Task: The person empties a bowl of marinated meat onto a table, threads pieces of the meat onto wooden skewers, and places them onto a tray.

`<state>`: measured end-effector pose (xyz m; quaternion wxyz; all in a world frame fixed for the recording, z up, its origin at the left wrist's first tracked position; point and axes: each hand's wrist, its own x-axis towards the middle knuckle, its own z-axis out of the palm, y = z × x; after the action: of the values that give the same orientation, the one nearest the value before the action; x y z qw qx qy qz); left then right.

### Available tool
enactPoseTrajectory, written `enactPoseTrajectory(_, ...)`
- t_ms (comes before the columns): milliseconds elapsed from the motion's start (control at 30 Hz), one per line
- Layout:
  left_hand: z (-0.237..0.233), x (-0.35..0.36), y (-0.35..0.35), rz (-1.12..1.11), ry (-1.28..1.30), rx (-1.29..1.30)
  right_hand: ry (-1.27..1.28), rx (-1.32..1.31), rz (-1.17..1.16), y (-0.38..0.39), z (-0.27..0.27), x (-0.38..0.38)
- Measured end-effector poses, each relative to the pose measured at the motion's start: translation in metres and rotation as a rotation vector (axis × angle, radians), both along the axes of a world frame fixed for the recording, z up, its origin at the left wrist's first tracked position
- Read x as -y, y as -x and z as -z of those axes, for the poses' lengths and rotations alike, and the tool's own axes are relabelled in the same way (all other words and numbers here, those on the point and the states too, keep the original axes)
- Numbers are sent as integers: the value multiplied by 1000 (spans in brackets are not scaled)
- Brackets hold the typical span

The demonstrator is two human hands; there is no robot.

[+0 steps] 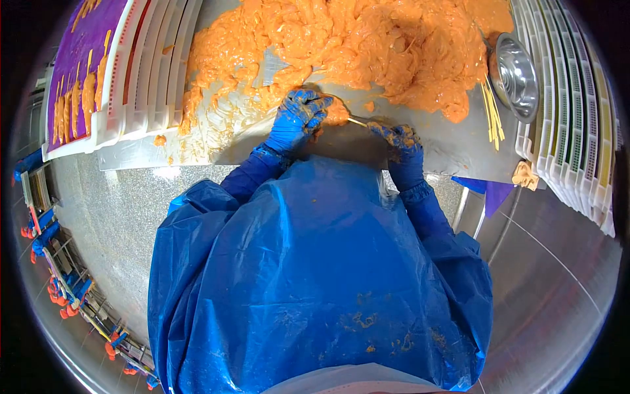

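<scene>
Left hand (300, 118) curls around marinated meat (337, 112).
Right hand (401, 146), angled inward at the steel table (453, 141), pinches the skewer (357, 122).

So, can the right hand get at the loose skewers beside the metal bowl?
Probably yes: nothing seems to stand between the right hand and the loose skewers on its side, though it looks busy at the end of a stick.

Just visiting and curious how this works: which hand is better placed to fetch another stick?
Probably the right hand: the spare sticks lie on its side, by the metal bowl, though it holds a stick. The left hand, farther off, grips meat.
</scene>
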<state>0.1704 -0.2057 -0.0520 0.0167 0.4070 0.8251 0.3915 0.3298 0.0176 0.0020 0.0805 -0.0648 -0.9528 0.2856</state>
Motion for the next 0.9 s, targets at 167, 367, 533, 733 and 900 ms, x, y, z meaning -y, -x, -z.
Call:
enactPoseTrajectory(167,-7,0,0,-3,14,21,68,-30,16,2,13,4)
enactPoseTrajectory(367,-5,0,1,12,16,12,110,-10,33,15,27,22)
enactPoseTrajectory(533,-21,2,0,-92,-89,122,163,-26,42,16,15,24)
enactPoseTrajectory(733,-5,11,-3,-85,-9,82,157,-13,5,14,18,22)
enactPoseTrajectory(900,-4,11,1,-59,3,77,254,-61,8,18,30,25)
